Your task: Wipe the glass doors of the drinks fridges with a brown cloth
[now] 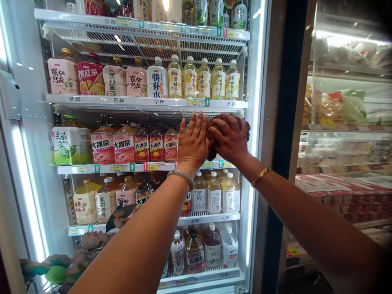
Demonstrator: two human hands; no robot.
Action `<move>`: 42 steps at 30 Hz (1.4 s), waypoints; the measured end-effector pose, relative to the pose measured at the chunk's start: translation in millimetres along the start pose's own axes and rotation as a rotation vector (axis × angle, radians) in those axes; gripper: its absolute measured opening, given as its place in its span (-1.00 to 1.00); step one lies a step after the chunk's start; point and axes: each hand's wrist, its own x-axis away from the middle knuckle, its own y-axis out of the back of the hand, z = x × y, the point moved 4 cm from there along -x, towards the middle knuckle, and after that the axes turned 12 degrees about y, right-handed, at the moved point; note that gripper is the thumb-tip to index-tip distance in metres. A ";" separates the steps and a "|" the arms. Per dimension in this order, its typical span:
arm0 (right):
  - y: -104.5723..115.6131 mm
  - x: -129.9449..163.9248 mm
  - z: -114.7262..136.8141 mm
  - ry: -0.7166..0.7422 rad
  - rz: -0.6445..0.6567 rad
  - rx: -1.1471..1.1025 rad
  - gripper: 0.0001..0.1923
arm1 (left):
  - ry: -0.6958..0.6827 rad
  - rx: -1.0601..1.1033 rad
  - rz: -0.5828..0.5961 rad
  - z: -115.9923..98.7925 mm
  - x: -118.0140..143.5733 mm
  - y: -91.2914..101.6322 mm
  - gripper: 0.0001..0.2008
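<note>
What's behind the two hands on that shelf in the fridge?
The left hand and right hand cover that spot. The right hand grips something dark, mostly hidden. Red-labelled tea bottles stand beside them.

Gold bangle (pixel 260 177) — pale jade bracelet (pixel 183 176)

Your left hand (pixel 192 143) and right hand (pixel 229 136) touch before the third shelf (pixel 116 167); bottles (pixel 134 145) stand at nine o'clock, a second cabinet (pixel 346 122) at three.

Both arms reach forward; left hand (pixel 193 143) flat, fingers up; right hand (pixel 229 136) seemingly curled in a grip.
</note>
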 end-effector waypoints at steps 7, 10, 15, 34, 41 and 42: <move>2.6 11.8 -44.4 -0.240 -0.021 0.085 -0.66 | -0.008 -0.009 -0.009 -1.0 1.2 0.0 -0.34; 12.1 40.7 1.6 -0.107 -0.040 0.043 -0.58 | -0.004 -0.008 -0.008 -1.1 1.3 0.0 -0.35; 8.3 30.8 15.1 0.092 0.021 -0.036 -0.46 | -0.003 -0.029 -0.008 -0.6 1.1 -0.3 -0.37; 0.1 12.3 -18.0 0.125 -0.074 -0.003 -0.73 | 0.009 -0.105 -0.080 1.5 3.5 -2.2 -0.39; 10.1 46.2 15.7 -0.076 -0.141 0.025 -0.72 | -0.008 -0.077 -0.085 1.2 5.8 -1.4 -0.38; 9.1 44.1 21.9 0.005 -0.123 0.008 -0.72 | -0.003 -0.068 -0.084 1.8 5.3 -1.4 -0.39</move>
